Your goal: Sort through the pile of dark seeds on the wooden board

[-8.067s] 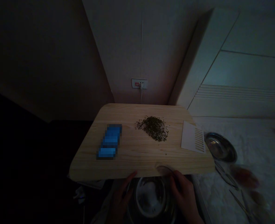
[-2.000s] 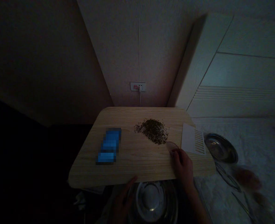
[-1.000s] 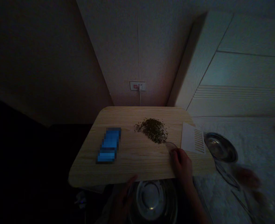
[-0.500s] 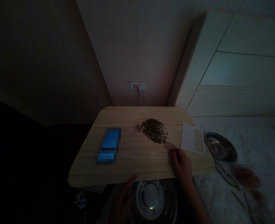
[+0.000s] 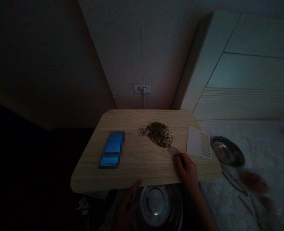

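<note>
Grains (image 5: 158, 132) | 5 o'clock: right hand (image 5: 187, 166) pinches clear disc (image 5: 172, 151), apparently leaving its front free | 7 o'clock: left hand (image 5: 125, 205), grip unclear

A room in a home, probably a bedroom, is suggested by what appears to be a white panelled headboard (image 5: 247, 73) set beside pale, quilted-looking bedding (image 5: 264, 144). The wall (image 5: 122, 48) is fitted with a switched socket (image 5: 142, 88), into which a white plug is pushed, and a small wood-grained table (image 5: 137, 160) is placed near it.
</note>
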A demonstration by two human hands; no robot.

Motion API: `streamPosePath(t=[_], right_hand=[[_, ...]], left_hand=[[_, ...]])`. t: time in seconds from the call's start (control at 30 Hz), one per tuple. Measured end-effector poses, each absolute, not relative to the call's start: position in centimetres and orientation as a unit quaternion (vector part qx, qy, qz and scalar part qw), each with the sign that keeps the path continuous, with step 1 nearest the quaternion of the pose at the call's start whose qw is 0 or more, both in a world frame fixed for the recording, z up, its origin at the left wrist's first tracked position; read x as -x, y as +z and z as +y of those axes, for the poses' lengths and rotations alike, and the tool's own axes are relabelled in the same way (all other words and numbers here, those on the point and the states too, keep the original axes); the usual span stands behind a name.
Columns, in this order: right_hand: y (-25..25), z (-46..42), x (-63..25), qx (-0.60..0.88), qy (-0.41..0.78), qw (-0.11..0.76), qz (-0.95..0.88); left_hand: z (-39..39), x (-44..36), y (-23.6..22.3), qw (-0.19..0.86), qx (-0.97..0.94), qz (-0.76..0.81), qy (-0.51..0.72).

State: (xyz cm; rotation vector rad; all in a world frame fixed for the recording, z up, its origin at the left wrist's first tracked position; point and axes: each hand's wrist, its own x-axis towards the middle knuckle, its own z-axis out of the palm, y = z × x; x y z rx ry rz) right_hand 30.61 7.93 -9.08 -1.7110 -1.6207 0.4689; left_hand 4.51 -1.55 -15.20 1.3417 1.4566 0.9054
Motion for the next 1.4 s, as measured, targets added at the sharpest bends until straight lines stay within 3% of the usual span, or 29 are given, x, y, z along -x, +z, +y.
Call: streamPosePath(t=[0.87,1.17,1.4], right_hand=[[-9.0,8.0,-30.7,0.631,0.181,0.322,-0.682],[-8.9,7.8,-30.5,0.624,0.210,0.363,-0.659],[-9.2,8.1,-30.4,0.614,0.179,0.327,-0.696]], left_hand=[[-1.5,-4.6,-14.6,0.456,-0.545,0.601,0.366],[-1.5,-4.8,-13.7,0.460,-0.536,0.609,0.360],[-1.6,-4.9,-14.0,0.477,-0.523,0.606,0.364]])
